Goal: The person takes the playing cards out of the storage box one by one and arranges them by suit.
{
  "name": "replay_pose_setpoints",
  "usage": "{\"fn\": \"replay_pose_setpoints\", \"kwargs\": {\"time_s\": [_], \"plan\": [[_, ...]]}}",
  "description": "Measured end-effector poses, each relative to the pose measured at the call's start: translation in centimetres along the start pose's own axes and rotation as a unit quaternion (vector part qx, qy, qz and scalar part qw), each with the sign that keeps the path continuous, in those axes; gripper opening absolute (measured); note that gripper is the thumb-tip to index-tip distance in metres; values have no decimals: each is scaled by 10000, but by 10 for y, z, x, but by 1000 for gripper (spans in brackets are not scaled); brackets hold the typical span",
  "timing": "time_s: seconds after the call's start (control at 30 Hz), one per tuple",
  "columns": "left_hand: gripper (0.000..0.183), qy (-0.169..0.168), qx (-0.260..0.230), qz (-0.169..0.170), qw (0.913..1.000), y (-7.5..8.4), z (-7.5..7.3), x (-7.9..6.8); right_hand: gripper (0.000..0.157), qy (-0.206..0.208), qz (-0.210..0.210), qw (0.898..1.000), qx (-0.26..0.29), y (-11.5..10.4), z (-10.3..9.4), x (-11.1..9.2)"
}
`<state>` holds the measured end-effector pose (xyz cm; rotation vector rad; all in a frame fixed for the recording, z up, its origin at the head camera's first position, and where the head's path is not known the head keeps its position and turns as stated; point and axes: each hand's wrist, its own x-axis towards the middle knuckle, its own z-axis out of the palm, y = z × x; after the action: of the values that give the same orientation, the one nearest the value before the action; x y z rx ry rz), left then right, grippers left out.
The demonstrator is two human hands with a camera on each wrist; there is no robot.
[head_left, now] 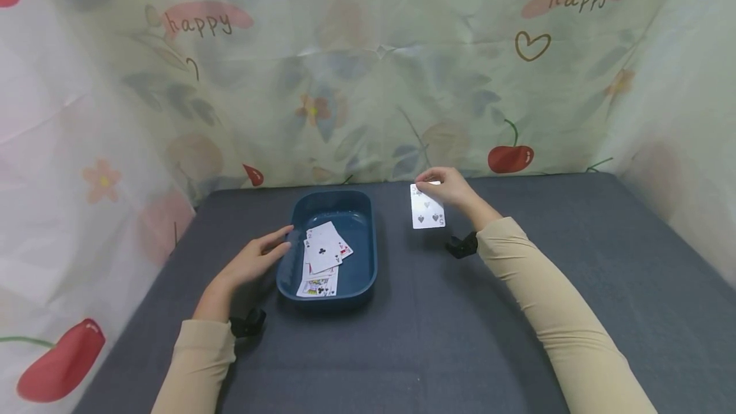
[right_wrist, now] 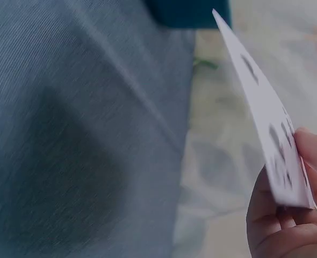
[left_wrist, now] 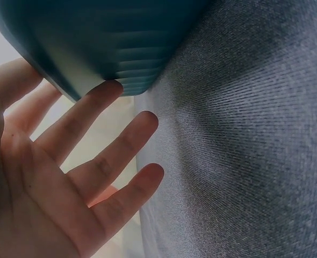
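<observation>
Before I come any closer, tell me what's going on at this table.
A person is handling playing cards. The right hand pinches a single card above the dark tabletop, to the right of a blue tray. Several other cards lie overlapping inside the tray. The left hand, fingers extended, is at the tray's left rim and holds no card.

A grey cloth-covered table (head_left: 397, 344) carries a blue tray (head_left: 362, 254)

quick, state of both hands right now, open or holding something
Left hand: open beside the blue tray, holding nothing.
Right hand: holding a playing card.
</observation>
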<state>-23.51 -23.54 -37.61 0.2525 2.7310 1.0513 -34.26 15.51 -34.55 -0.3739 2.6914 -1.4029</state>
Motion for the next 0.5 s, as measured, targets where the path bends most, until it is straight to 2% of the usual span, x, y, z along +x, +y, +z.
{"fn": "replay_pose_setpoints", "kwargs": {"time_s": [0.27,0.5], "plan": [[59,57,30,70,10000,3,1,-3,29,292,497,9983,-99,23,0,5],[58,0,-44,-61,10000,-1,2,0,30,147,753,9970,-12,36,6,8]]}}
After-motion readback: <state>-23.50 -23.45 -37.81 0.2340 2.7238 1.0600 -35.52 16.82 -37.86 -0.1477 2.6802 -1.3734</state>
